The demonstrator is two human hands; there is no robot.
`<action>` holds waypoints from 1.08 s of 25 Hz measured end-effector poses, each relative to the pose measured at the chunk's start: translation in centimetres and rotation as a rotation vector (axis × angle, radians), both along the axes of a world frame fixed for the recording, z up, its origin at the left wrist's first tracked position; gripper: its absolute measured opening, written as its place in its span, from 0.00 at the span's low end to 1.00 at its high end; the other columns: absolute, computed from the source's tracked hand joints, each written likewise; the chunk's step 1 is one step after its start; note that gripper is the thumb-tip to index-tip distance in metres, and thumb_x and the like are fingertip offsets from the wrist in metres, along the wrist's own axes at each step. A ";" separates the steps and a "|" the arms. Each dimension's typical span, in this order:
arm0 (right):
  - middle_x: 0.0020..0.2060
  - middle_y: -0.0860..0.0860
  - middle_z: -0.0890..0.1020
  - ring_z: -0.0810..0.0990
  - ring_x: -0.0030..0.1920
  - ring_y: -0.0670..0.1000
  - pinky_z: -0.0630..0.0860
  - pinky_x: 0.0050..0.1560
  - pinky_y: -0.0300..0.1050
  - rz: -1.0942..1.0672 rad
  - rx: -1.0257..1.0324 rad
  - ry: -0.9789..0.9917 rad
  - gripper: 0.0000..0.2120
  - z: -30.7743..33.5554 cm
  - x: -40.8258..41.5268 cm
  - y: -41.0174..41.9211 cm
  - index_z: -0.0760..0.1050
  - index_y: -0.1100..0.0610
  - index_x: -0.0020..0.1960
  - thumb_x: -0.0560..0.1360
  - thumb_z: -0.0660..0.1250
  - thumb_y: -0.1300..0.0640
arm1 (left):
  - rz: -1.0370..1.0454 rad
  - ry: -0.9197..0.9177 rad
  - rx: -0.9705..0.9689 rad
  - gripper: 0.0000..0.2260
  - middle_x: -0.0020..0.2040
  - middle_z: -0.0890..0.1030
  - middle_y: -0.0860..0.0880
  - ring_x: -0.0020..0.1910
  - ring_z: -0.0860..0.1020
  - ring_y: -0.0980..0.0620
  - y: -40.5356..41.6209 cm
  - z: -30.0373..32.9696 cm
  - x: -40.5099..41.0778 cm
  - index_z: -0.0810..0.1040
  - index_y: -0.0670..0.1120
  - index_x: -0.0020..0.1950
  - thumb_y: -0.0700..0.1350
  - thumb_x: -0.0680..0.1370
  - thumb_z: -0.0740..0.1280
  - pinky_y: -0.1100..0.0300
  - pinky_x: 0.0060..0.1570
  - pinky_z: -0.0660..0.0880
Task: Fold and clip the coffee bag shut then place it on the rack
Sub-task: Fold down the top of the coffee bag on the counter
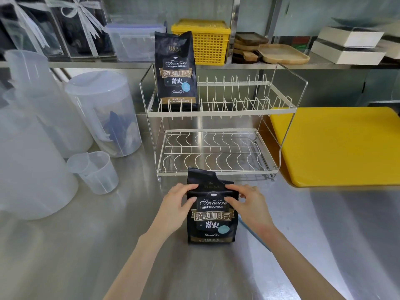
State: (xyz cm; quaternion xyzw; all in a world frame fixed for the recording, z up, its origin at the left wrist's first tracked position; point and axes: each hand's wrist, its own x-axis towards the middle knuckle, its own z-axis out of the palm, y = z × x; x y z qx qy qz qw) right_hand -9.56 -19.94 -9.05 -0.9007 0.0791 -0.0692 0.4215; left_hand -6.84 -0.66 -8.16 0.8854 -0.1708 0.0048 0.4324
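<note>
A black coffee bag (211, 221) stands upright on the steel counter, just in front of the white wire rack (218, 113). Its top is open and crumpled, partly bent over. My left hand (178, 204) grips the bag's upper left side, thumb on the front. My right hand (249, 204) grips the upper right side, fingers on the front panel. A second, identical coffee bag (176, 72) stands on the left end of the rack's upper tier. No clip is visible.
Clear plastic jugs (106, 111) and a small measuring cup (95, 172) crowd the counter's left. A yellow cutting board (337, 146) lies right of the rack. A shelf behind holds a yellow basket (207, 42), wooden trays and boxes.
</note>
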 end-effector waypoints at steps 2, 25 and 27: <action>0.42 0.46 0.73 0.67 0.51 0.48 0.67 0.45 0.40 0.006 -0.117 -0.073 0.13 0.1 -0.1 -0.5 0.77 0.49 0.54 0.70 0.68 0.52 | 0.027 -0.033 0.029 0.11 0.49 0.78 0.45 0.52 0.72 0.50 0.0 0.1 0.3 0.77 0.46 0.56 0.40 0.74 0.64 0.68 0.48 0.62; 0.42 0.41 0.79 0.77 0.44 0.38 0.70 0.40 0.21 0.100 0.185 -0.017 0.08 -0.2 -0.5 -2.5 0.77 0.43 0.46 0.72 0.66 0.55 | -0.141 -0.058 0.183 0.06 0.47 0.80 0.50 0.48 0.76 0.51 -1.8 0.2 1.2 0.77 0.48 0.48 0.48 0.75 0.63 0.51 0.51 0.71; 0.44 0.44 0.81 0.78 0.46 0.42 0.71 0.43 0.25 0.050 0.211 -0.010 0.07 -0.5 -0.8 -3.6 0.77 0.45 0.47 0.73 0.64 0.56 | -0.128 -0.036 0.150 0.06 0.46 0.81 0.49 0.48 0.76 0.51 -1.8 0.1 1.3 0.77 0.48 0.47 0.48 0.74 0.64 0.52 0.51 0.72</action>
